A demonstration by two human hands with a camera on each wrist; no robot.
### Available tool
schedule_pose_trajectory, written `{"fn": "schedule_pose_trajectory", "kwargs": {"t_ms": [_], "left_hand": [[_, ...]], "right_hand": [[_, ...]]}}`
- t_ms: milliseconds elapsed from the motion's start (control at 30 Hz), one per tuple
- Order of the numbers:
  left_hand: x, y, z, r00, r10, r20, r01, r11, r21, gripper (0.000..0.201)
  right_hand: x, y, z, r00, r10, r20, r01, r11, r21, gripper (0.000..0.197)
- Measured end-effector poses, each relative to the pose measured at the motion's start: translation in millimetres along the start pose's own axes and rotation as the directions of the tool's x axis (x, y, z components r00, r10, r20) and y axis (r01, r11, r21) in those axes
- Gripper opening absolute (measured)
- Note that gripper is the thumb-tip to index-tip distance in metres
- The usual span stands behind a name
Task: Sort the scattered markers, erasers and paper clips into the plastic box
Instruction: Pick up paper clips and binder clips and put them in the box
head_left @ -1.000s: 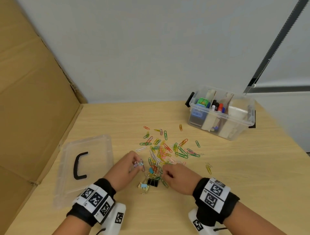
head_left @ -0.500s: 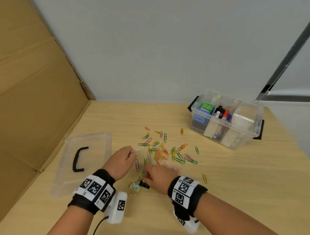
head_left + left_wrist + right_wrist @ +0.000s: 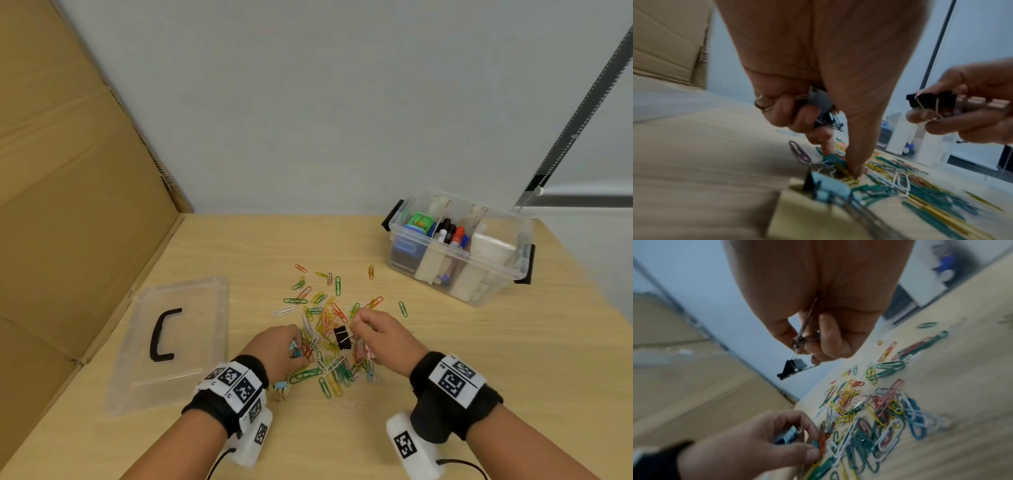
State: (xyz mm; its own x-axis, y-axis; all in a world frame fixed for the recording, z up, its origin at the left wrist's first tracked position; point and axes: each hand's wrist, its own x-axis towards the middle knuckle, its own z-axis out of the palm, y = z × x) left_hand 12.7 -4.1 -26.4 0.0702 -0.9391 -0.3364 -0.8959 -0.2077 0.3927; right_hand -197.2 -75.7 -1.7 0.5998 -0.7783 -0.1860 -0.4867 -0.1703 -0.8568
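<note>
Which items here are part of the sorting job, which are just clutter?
In the job: paper clips, black binder clip pinched by right hand, left hand holding small clips, plastic box, markers in it.
Lying about: box lid, cardboard sheet.

The head view looked down and forward from above the paper clip pile (image 3: 325, 329). Both wrist views sat low and close beside that pile (image 3: 900, 178) (image 3: 869, 415), each also catching the opposite hand.

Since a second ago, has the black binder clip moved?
Yes. The right hand has lifted the black binder clip off the table, up the paper-clip pile toward the plastic box.
</note>
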Motion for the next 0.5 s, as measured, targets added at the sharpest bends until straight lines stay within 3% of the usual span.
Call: {"fn": "schedule_pose_trajectory", "kwargs": {"t_ms": [133, 300, 500], "left_hand": [[7.0, -0.1, 0.9, 1.000, 0.019, 0.009, -0.019, 1.000, 0.019, 0.016], [9.1, -10.0, -1.8, 0.999, 0.005, -0.051, -0.012, 0.991, -0.135, 0.007], [5.9, -24.4, -3.9, 1.000, 0.006, -0.019, -0.009, 0.991, -0.134, 0.019]], "right_hand": [[-6.5, 10.3, -5.8, 0.992, 0.127, -0.003, -0.122, 0.959, 0.257, 0.025], [-15.8, 17.0, -6.3, 0.976, 0.219, 0.012, -0.201, 0.868, 0.455, 0.024], [-18.9, 26.8, -4.4, 0.971, 0.234, 0.040, -0.209, 0.763, 0.612, 0.013]]}}
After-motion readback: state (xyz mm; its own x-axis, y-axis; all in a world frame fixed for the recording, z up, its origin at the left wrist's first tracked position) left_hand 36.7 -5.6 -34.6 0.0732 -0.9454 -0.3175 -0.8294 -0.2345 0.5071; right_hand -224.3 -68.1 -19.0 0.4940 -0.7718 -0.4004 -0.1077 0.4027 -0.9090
